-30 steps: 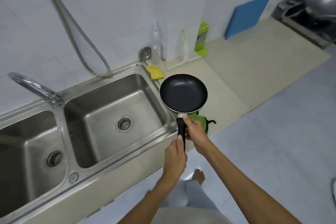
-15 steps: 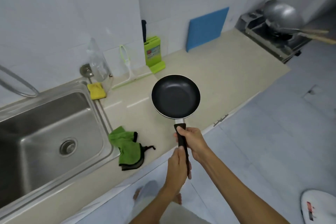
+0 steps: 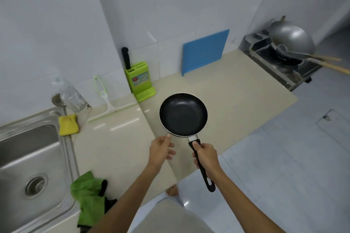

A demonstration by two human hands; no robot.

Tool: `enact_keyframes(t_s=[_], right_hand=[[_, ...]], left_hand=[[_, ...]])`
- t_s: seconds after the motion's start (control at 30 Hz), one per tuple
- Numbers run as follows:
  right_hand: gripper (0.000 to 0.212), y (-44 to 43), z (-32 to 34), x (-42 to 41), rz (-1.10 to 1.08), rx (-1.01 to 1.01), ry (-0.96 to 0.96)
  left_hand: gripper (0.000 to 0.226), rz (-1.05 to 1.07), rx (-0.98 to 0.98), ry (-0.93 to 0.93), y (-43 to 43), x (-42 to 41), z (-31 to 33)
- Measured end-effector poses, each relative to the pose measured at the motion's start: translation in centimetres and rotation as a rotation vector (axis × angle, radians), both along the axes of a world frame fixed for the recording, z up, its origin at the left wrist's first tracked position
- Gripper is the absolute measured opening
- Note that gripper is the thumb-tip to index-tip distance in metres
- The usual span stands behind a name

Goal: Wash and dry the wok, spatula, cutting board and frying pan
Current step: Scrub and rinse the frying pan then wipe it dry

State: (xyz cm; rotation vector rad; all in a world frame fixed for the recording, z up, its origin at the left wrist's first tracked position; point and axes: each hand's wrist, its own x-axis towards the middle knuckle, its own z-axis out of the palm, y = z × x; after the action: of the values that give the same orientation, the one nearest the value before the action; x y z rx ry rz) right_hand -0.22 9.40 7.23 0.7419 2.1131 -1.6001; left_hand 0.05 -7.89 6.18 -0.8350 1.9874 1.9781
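Observation:
A small black frying pan (image 3: 183,114) hovers over the beige counter (image 3: 236,96). My right hand (image 3: 205,154) grips its black handle near the pan. My left hand (image 3: 161,148) is off the handle, fingers apart, with a fingertip at the pan's near-left rim. The blue cutting board (image 3: 205,52) leans upright against the wall tiles. At the far right, the grey wok (image 3: 291,38) sits on the stove (image 3: 284,64), with wooden handles (image 3: 335,64) sticking out to the right.
The steel sink (image 3: 28,166) is at the left, with a yellow sponge (image 3: 68,124) on its corner. A green cloth (image 3: 89,196) lies near the counter's front edge. A green knife block (image 3: 139,81), a squeegee (image 3: 108,100) and a clear bottle (image 3: 71,95) stand along the wall.
The view has swung right, away from the sink. My left hand let go of the handle and moved up to the pan's rim. The pan stays in my right hand.

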Motion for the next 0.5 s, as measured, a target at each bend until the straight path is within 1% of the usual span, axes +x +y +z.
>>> enact_keyframes(t_s=[0.13, 0.3, 0.5], right_hand=[[0.037, 2.6, -0.6, -4.0, 0.100, 0.089, 0.024], [0.028, 4.1, -2.3, -8.4, 0.321, 0.280, 0.056], [0.026, 4.7, -4.5, -14.6, 0.489, 0.317, 0.056]], left_hand=[[0.034, 0.067, 0.021, -0.025, 1.7, -5.2, -1.2], [0.033, 0.109, -0.003, -0.114, 3.0, -8.6, -2.7], [0.027, 0.196, 0.005, -0.186, 4.0, -12.5, -4.1]])
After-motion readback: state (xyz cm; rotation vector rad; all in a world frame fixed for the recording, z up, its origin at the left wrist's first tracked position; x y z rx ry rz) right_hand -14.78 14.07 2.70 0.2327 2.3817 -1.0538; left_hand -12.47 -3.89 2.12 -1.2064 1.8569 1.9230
